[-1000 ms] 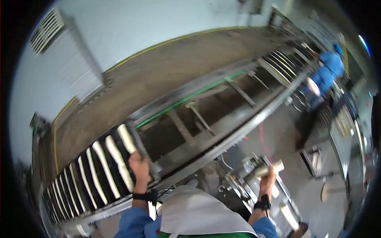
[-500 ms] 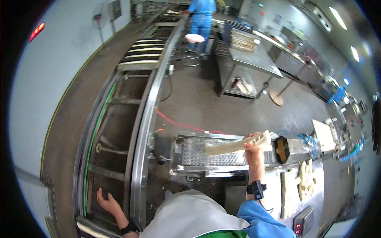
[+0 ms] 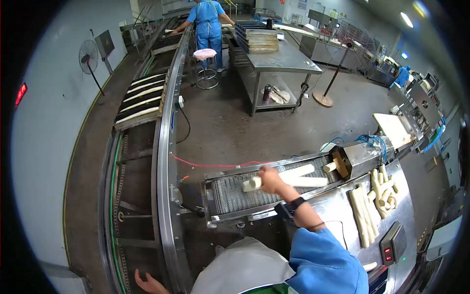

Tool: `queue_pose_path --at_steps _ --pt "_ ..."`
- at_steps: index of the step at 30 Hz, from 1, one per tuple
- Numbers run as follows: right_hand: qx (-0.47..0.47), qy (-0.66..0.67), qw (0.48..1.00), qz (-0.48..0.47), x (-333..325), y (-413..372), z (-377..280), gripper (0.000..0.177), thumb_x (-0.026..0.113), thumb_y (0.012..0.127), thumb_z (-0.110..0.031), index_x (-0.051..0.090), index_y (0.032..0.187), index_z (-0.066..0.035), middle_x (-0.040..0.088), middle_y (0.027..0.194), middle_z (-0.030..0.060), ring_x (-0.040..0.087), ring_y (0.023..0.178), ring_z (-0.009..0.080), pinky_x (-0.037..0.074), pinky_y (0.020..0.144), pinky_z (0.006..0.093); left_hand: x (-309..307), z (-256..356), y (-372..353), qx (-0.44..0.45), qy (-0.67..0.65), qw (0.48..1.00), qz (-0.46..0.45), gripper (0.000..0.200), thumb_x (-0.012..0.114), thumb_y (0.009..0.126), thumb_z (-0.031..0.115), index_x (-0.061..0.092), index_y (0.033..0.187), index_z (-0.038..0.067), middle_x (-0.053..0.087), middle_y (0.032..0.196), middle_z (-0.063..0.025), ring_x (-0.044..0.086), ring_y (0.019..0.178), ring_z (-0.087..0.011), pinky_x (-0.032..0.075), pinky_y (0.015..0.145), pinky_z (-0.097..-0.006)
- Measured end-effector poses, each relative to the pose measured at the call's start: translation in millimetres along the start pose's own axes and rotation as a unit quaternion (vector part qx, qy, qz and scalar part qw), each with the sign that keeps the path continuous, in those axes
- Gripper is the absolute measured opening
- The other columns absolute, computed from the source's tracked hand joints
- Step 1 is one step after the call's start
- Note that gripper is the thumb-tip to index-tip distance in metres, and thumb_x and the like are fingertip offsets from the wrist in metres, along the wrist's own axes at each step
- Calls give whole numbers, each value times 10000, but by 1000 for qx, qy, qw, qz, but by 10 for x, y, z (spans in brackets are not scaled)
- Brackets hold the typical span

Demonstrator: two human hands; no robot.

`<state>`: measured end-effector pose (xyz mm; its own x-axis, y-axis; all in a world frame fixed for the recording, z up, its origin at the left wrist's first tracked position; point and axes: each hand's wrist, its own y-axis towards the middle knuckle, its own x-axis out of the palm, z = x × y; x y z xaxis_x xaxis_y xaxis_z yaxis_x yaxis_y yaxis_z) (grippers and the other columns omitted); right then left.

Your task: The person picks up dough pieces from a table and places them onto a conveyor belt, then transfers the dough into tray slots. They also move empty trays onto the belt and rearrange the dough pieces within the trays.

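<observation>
My right hand is over the short mesh belt, its fingers closed round a pale dough stick near that stick's left end. Another dough stick lies beside it, slanting up to the right. A short dough piece sticks out of the machine outlet at the belt's right end. At the bottom left, my left hand hangs over the long chain conveyor with its fingers apart and nothing in them. The lower edge of the view cuts off part of its forearm.
Several dough sticks and shorter pieces lie on the steel table beside a digital scale. Trays of dough strips sit farther up the conveyor. A co-worker in blue stands beyond a pink-topped stool.
My right hand has moved left along the belt, and dough it held raised now rests low over the mesh. My left hand sits lower in view. The whole view has shifted.
</observation>
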<state>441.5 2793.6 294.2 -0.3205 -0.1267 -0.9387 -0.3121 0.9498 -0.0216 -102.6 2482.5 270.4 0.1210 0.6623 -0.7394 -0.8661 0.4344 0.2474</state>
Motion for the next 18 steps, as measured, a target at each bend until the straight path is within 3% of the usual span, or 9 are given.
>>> queue_pose_path --at_steps 2,4,5,7,8,13,15,17,18 --pt "27 -120 984 -133 523 -30 -154 430 671 729 -327 706 1137 -197 464 1354 179 365 1322 381 242 1099 589 -123 -114 -33 -1 14 1000 17 470 568 800 -6 553 1267 34 535 1305 -166 471 1251 -326 338 1077 -444" --pt "-30 -187 977 -99 550 -86 -483 384 686 683 -322 736 1051 -226 506 1236 150 430 1223 360 274 1085 540 -314 -158 -112 79 47 993 70 283 619 891 175 679 1148 73 650 1137 -160 556 1082 -321 423 967 -400" --pt "-41 -194 973 -117 571 -54 -567 355 671 692 -308 744 1031 -235 516 1202 137 443 1200 340 300 1066 517 -380 -67 -158 87 47 993 69 283 619 891 175 679 1148 73 650 1137 -160 556 1082 -321 423 967 -400" --pt "-64 -147 979 -126 539 44 -597 330 647 708 -269 749 1020 -235 523 1163 118 464 1152 305 346 995 475 -476 72 -210 -48 -62 997 28 283 598 895 131 685 1150 42 625 1205 -230 550 1127 -366 418 978 -461" --pt "-93 -139 981 -95 539 69 -598 341 657 696 -260 748 1024 -234 524 1134 108 475 1129 285 381 921 450 -477 23 -192 -33 21 999 10 313 601 896 133 657 1184 24 617 1206 -240 562 1088 -390 437 950 -484" --pt "-69 -89 990 -81 573 210 -724 401 708 628 -220 741 1025 -171 548 1128 160 536 1086 314 442 889 426 -173 127 -132 -5 -66 997 -32 357 612 895 146 624 1239 52 592 1227 -254 556 1081 -406 429 959 -491" --pt "-22 146 989 -1 554 183 -610 454 736 601 -200 728 1052 -149 560 1075 201 546 1058 343 453 912 446 50 245 1 14 -64 996 -59 382 627 885 151 612 1255 59 587 1225 -258 549 1093 -411 419 974 -494" --pt "24 270 950 158 417 28 -351 596 812 536 -200 679 1110 -109 611 1012 196 600 985 323 498 861 417 356 354 134 46 -92 993 -65 505 579 774 -36 541 1272 38 525 1314 -166 468 1254 -328 337 1079 -440" --pt "134 526 820 185 292 -134 -197 493 833 557 -153 673 1015 -65 644 983 91 623 924 232 506 850 362 486 402 188 71 -77 992 -66 547 593 742 -64 528 1275 37 517 1318 -158 465 1253 -321 330 1087 -429"
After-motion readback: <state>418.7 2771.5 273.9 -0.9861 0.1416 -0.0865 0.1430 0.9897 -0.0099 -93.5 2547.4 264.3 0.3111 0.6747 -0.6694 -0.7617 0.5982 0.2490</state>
